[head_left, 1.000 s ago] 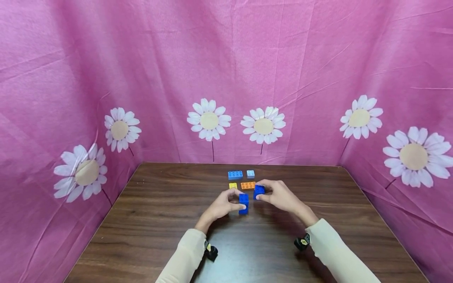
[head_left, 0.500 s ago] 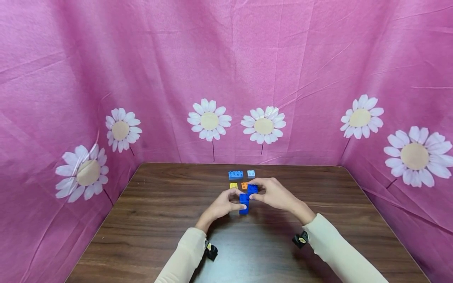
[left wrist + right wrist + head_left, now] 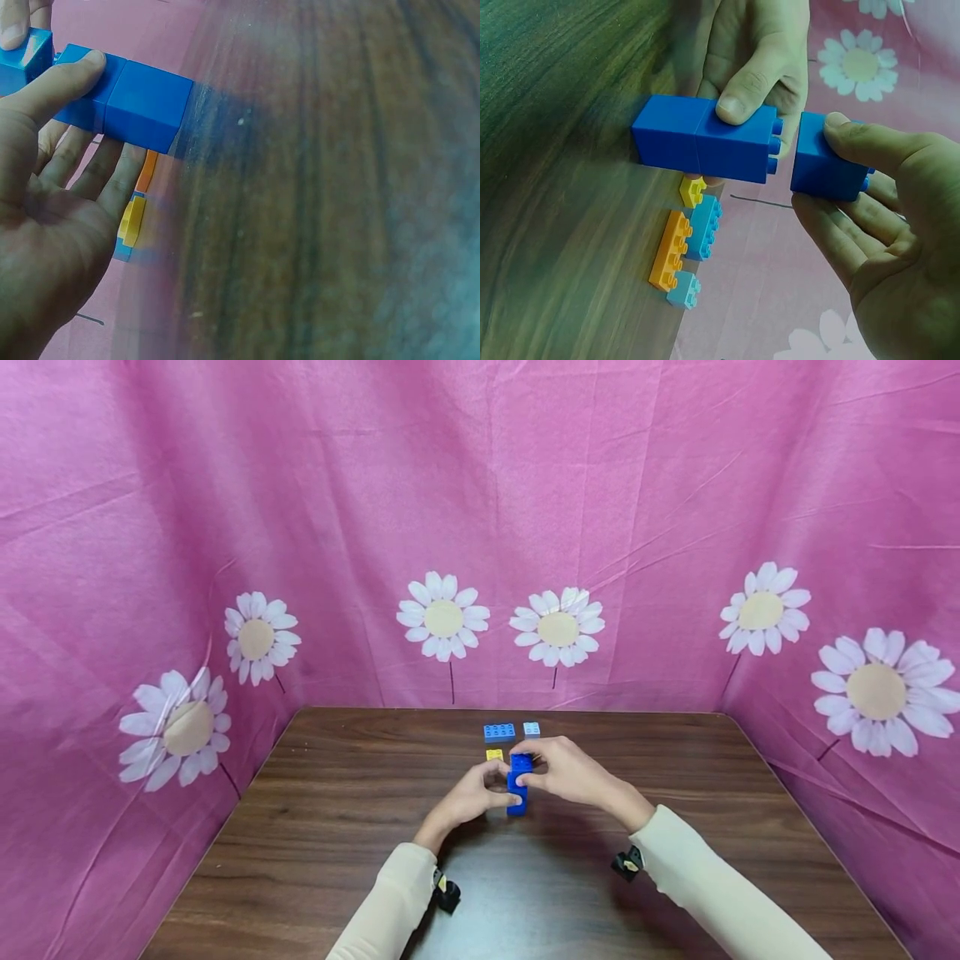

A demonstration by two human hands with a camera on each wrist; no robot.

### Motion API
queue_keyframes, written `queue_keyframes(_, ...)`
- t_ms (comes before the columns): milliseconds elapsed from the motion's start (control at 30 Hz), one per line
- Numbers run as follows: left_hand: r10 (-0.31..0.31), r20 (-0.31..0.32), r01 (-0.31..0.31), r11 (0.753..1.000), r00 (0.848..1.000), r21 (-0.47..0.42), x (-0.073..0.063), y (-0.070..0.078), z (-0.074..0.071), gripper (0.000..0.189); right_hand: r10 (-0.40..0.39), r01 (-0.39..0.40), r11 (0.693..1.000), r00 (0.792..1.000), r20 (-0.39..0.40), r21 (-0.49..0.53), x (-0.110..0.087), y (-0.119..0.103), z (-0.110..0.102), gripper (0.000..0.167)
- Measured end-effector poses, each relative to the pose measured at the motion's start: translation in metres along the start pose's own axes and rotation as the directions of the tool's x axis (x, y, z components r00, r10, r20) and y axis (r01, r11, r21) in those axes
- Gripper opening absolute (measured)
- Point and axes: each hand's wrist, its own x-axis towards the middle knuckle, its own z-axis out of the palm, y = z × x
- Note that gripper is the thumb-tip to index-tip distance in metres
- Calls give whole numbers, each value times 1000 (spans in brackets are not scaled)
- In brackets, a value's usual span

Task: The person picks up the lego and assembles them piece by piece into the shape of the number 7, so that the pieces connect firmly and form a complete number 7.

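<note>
In the head view, bright, fairly even light is falling; pale glare is whitening the near middle of the wood-grain tabletop (image 3: 300,860), and soft shadow is lying beside the right sleeve (image 3: 720,877). The left wrist view is looking hazy, its wood grain blurring; the right wrist view is showing a dimmer, greenish tabletop.

the right hand (image 3: 570,770) hides the orange brick (image 3: 669,251) from the head view; the left wrist view cuts off that hand's blue brick (image 3: 28,66), and the desk (image 3: 315,187) beside the left hand (image 3: 56,225) is blurred.
</note>
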Motion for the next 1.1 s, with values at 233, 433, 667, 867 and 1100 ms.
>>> queue_keyframes(233,-11,-5,10,1000,1000,-6,0,-2,0,32,-29,29,1000,1000,9,-1,4,-1,4,36)
queue_keyframes(433,-9,-3,9,1000,1000,-19,-2,-4,1,32,-12,12,1000,1000,22,1,5,1,10,34)
queue_keyframes(667,-2,-7,2,999,1000,-33,-2,-5,1,31,-27,27,1000,999,37,0,4,1,11,34)
queue_keyframes(867,14,-19,-15,999,1000,-33,1,0,1,32,-23,23,999,999,22,-23,3,1,7,33)
queue_keyframes(1100,18,-36,-18,1000,999,-3,2,-4,2,32,-18,19,1000,1000,24,-17,3,1,9,33)
